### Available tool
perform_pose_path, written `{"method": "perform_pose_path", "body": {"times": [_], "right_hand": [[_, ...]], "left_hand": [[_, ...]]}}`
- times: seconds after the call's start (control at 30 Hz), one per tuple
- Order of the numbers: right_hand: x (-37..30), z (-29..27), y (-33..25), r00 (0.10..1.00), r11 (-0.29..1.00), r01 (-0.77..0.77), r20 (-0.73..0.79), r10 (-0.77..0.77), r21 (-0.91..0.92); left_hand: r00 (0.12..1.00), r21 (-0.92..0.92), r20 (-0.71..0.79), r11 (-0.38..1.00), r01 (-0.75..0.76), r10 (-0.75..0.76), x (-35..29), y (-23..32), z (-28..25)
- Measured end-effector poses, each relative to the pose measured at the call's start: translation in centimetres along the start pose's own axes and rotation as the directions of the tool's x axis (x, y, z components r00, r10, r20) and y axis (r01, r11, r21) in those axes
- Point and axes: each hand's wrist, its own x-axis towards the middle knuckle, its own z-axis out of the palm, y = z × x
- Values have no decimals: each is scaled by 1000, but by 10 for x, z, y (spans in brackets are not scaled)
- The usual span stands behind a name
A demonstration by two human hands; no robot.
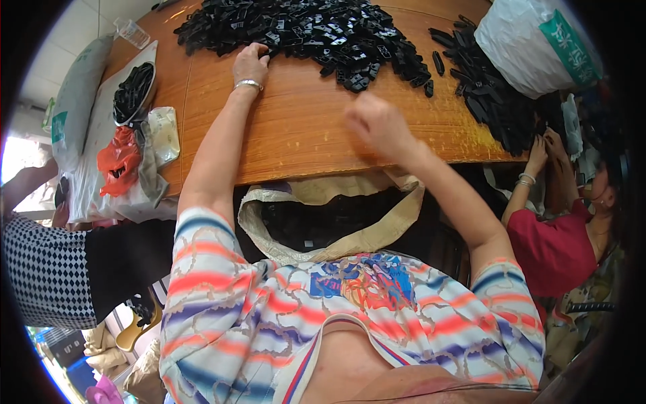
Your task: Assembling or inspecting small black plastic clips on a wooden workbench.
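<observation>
A broad heap of small black plastic parts covers the far middle of the wooden table. At the heap's near left edge is my left hand, a bracelet on its wrist. Its fingers are curled against the parts, and what they hold is hidden. My right hand hovers over the table short of the heap, blurred by motion. Its fingers look curled in, and I cannot make out anything in them. Below the table edge, in front of my body, an open woven sack has dark contents.
At right lie more black parts beside a stuffed white bag; a person in red handles parts there. At left are a bowl of black parts, a red plastic bag, a grey sack and another person's checked clothing.
</observation>
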Motion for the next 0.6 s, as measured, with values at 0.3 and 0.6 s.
{"method": "perform_pose_path", "body": {"times": [0.3,0.6], "right_hand": [[35,11,58,971,945,-237,-41,234,-224],[28,11,34,960,964,-252,105,260,-80]], "left_hand": [[970,-320,215,947,-40,114,-92,60,-37],[960,-517,235,856,-8,151,-129,67,-57]]}}
